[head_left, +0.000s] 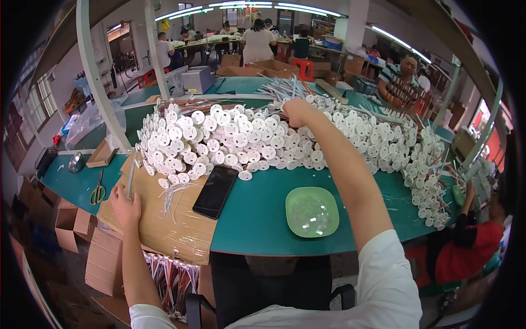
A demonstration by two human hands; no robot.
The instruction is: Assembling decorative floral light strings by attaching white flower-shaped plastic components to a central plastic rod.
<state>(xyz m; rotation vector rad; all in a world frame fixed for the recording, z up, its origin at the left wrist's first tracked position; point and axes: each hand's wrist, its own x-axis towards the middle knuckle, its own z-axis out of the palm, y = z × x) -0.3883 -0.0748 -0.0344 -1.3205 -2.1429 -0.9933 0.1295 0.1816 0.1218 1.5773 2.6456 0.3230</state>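
The right hand [297, 112] is held at the back of a heap of white discs [241, 140] on the green table [252, 214], beside grey wires [282, 88]; whether anything is grasped cannot be told. The left hand [126, 207] is placed over brown cardboard [181, 233], near a pale narrow strip [131, 175], its grip likewise unclear. A black smartphone [216, 192] is laid before the heap.
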